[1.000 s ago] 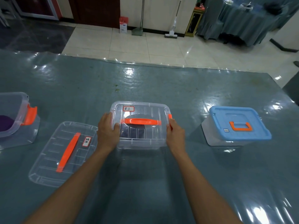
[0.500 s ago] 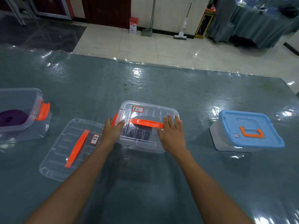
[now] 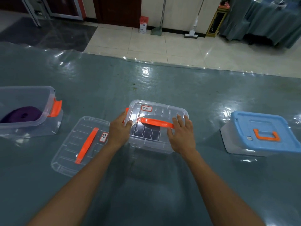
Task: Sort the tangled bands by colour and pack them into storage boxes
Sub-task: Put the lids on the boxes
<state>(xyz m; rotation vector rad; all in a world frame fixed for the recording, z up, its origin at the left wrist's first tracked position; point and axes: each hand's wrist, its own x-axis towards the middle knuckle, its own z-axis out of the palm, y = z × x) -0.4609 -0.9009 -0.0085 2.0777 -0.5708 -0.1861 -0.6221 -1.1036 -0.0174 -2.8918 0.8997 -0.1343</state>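
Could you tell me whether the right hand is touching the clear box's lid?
Touching: the head view shows the right hand lying flat on the lid.

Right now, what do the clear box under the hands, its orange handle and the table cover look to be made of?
Clear box: thin see-through plastic, glossy; a dark roll shows through the ribbed lid.
Orange handle: opaque moulded plastic, smooth.
Table cover: a clear glossy film, probably vinyl, over something grey-green; it wrinkles and mirrors the lights.
Left hand grips the lid; right hand rests flat.
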